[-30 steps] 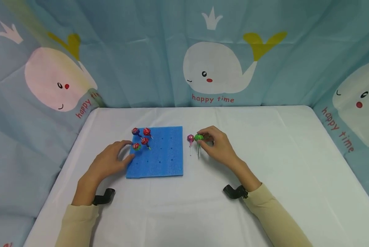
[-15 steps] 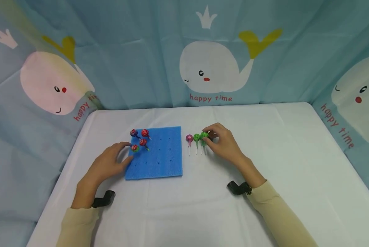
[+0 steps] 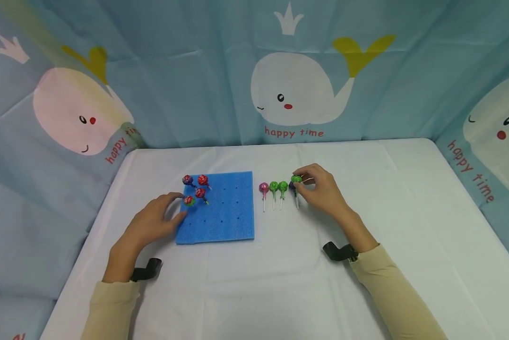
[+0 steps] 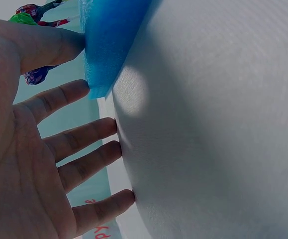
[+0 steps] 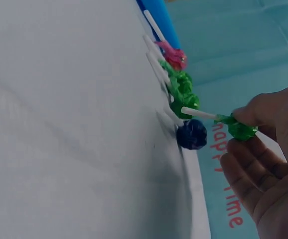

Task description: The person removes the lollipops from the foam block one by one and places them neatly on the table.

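Observation:
My left hand point(image 3: 154, 219) rests at the left edge of a blue foam board point(image 3: 220, 231). Its thumb and index fingertips touch the edge, and the other fingers reach out straight, as the left wrist view shows. Several wrapped lollipops stand in the board's upper left, among them a red lollipop point(image 3: 202, 180). With its thumb and fingers, my right hand point(image 3: 322, 191) pinches a green lollipop point(image 5: 242, 130) by its head, stick pointing left in the right wrist view. Close to it on the table lies a dark blue lollipop point(image 5: 192, 134), partly covered in the head view.
In a row right of the board lie a pink lollipop point(image 3: 264, 188) and two green lollipops, one of them a green lollipop point(image 3: 283, 186), sticks toward the person. Small holes dot the board. A white cloth covers the table point(image 3: 254, 288); a whale-print curtain point(image 3: 186, 94) hangs behind.
My right hand has moved right, away from the board and along the lollipop row, uncovering two green lollipops. My left hand has stayed at the board's edge.

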